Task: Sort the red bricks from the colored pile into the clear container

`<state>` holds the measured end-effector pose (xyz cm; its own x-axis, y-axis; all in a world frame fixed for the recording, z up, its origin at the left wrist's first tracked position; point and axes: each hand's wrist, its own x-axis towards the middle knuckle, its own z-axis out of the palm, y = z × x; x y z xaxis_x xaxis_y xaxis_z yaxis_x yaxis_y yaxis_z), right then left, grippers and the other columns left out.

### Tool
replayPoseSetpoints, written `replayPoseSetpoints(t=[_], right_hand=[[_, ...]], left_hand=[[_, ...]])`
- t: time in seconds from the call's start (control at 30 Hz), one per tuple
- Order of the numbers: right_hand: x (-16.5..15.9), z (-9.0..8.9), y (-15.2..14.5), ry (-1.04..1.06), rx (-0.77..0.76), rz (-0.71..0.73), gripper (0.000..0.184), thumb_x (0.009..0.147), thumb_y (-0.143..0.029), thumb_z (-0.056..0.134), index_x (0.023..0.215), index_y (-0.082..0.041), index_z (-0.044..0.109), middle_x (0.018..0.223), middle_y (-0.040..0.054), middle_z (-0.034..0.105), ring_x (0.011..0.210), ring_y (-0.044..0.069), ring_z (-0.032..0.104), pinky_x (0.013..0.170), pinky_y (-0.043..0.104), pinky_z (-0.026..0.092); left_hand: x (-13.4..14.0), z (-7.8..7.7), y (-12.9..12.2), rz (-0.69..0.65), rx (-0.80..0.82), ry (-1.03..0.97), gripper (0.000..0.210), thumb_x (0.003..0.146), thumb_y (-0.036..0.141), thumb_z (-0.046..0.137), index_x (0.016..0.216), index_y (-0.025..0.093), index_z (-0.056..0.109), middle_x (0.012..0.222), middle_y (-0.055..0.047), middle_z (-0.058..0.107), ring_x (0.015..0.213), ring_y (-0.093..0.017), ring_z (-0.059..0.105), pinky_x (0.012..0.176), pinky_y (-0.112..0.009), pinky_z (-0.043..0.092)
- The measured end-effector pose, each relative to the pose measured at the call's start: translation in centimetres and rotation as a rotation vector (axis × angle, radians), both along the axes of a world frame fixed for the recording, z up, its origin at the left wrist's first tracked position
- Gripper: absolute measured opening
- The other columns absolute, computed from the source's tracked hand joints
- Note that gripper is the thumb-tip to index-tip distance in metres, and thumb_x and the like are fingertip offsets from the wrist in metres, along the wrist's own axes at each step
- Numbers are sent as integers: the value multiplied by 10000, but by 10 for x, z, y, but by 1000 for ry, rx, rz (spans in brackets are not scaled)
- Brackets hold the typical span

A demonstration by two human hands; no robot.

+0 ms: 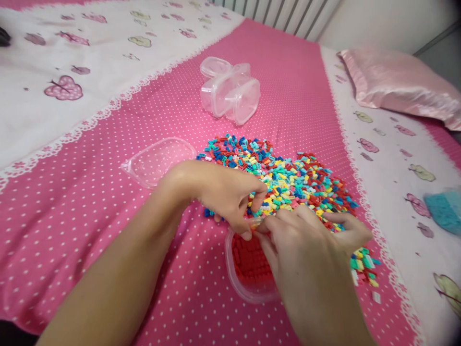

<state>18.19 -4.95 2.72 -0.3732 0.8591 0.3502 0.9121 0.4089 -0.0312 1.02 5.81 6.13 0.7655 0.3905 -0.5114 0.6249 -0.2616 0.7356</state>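
Observation:
Below the loose pile, a clear plastic container [248, 294] stands open on the bed with red toy bricks [250, 257] packed inside. My left hand [228, 194] reaches over its far rim, thumb and index finger closed in a pinch. Close against those fingertips, my right hand [306, 245] also pinches, its little finger sticking out to the right. Whatever small thing lies between the fingertips is mostly hidden by the fingers. Beyond both hands spreads a heap of tiny multicoloured bricks [284, 180]. My right hand covers the container's right side.
A clear lid [158, 163] lies left of the heap. Farther back are several clear containers [230, 91] grouped together. A pink pillow [403, 86] rests at the upper right, and a teal item [444, 211] at the right edge. Polka-dot bedding [194, 283] lies under everything.

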Motion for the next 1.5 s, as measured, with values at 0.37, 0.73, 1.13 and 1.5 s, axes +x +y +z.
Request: replayPoseSetpoints(t=[0.37, 0.73, 1.13, 1.5], right_hand=[[0, 2, 3, -32, 34, -12, 330, 863, -50, 454, 620, -224, 594, 569, -40, 570, 659, 195, 540, 847, 452, 187], [85, 41, 35, 315, -286, -145, 230, 939, -455, 633, 865, -283, 764, 679, -18, 671, 616, 175, 604, 662, 352, 349], [112, 46, 46, 457, -524, 75, 187, 971, -229, 645, 835, -252, 771, 860, -5, 699, 838, 170, 628, 769, 301, 430], [53, 27, 13, -57, -211, 65, 109, 827, -217, 840, 775, -304, 804, 833, 49, 611, 872, 257, 498, 724, 381, 214]], left_hand=[[-1, -2, 1, -13, 2, -21, 274, 770, 243, 753, 872, 225, 500, 699, 68, 653, 598, -122, 600, 493, -208, 382], [-1, 3, 2, -8, 39, 30, 325, 791, 346, 778, 935, 215, 518, 761, 27, 684, 641, -147, 623, 531, -225, 417], [6, -2, 7, -42, -29, -5, 454, 824, 597, 718, 966, 173, 638, 810, -24, 693, 727, -163, 630, 614, -234, 453], [9, -1, 4, 0, -35, 5, 386, 825, 526, 741, 931, 177, 615, 774, -13, 709, 679, -150, 622, 586, -230, 451]])
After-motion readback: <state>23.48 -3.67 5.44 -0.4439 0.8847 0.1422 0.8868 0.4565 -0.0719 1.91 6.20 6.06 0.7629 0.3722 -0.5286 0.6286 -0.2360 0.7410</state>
